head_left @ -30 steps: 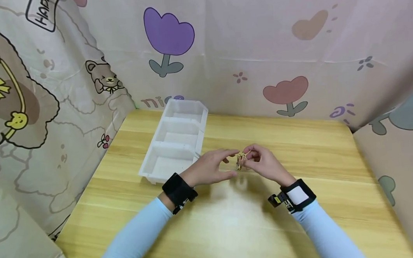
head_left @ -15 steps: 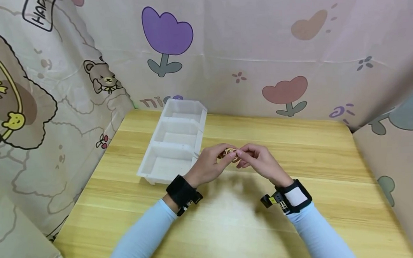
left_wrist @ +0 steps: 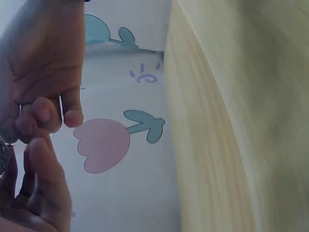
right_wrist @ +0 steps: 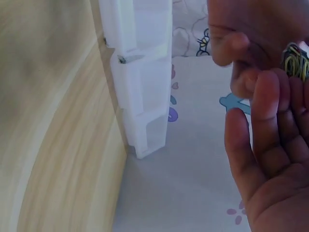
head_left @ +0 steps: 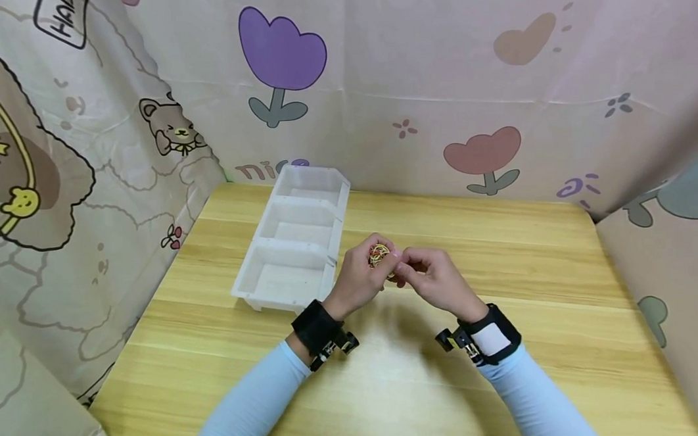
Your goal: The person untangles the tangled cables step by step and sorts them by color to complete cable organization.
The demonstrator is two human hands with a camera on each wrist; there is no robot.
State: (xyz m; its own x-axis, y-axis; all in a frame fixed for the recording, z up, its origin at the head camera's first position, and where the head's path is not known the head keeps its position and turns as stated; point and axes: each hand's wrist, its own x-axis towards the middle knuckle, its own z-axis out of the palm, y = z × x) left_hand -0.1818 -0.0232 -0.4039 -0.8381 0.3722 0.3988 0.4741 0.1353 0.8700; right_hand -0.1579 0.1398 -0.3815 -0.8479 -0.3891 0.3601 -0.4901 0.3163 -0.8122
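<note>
A tangled bunch of thin yellow and red loops, like rubber bands (head_left: pixel 379 254), sits in my left hand (head_left: pixel 355 280), whose thumb and fingers curl round it. From the right, my right hand (head_left: pixel 441 280) meets it and pinches at the bunch's near edge between thumb and fingertips. Part of the bunch (right_wrist: pixel 295 60) shows at the right border of the right wrist view, behind the fingers. In the left wrist view the fingertips of both hands come together, and the bunch is mostly cut off at the left border. Both hands are raised over the table.
A white plastic tray (head_left: pixel 334 250) with three compartments stands left of my hands on the wooden table (head_left: pixel 504 236). Printed cloth (head_left: pixel 388 58) hangs behind the table and along its sides. Each wrist wears a black strap with a small camera.
The bunch went from my right hand's fingertips into my left hand, which closed round it. My right hand moved slightly left and now pinches at its edge.
</note>
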